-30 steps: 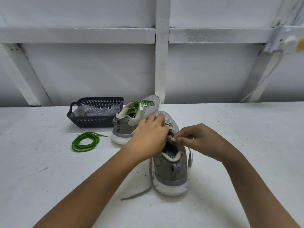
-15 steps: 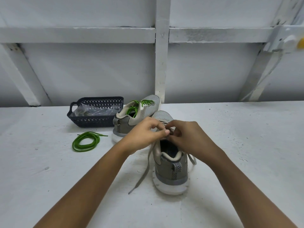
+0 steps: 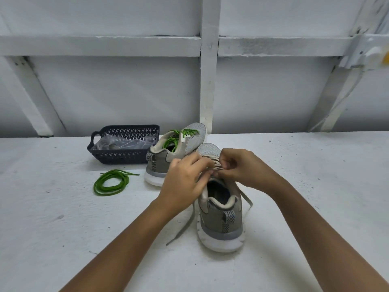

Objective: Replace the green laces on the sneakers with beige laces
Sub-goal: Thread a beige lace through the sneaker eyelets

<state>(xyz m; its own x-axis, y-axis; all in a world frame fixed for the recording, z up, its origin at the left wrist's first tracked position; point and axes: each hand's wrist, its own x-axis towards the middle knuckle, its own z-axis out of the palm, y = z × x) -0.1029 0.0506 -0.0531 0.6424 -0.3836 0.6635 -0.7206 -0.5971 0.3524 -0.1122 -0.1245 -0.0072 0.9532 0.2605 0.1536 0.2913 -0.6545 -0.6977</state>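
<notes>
Pinching the beige lace [image 3: 181, 229] with left grip [image 3: 185, 183] and right grip [image 3: 242, 170], fingers curled tight, just over the tongue of the near sneaker [image 3: 221, 225], upright on the bench [image 3: 63, 228], heel toward the camera. Loose ends trailing down both sides. Probably snugging or tying off the top. Risks from here: pulling unevenly and leaving one end short; tugging hard enough to tip the shoe into the far sneaker [image 3: 160, 163] just behind; losing the pinch and slackening the crossings. Exact eyelet hidden by fingers. Green laces [image 3: 179, 137] not yet out of the far sneaker; green coil [image 3: 110, 182] lying near the basket [image 3: 124, 153].
</notes>
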